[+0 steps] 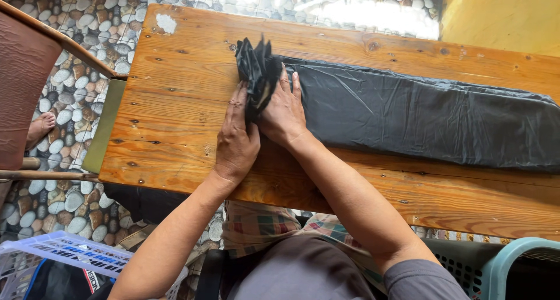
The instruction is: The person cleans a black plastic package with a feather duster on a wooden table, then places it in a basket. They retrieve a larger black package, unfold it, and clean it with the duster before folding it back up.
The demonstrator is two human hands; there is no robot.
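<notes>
Two hands work at the left end of a long black plastic sheet that lies flat along the wooden counter, its far end running off the right edge of view. The end nearest the hands is gathered into a bunched black wad. The right hand lies flat and spread on the sheet just beside the wad, and the left hand presses against the wad's other side, fingers closed on its folds. Such slick plastic could spring open if either palm lifts, and the loose length may slide or skew.
</notes>
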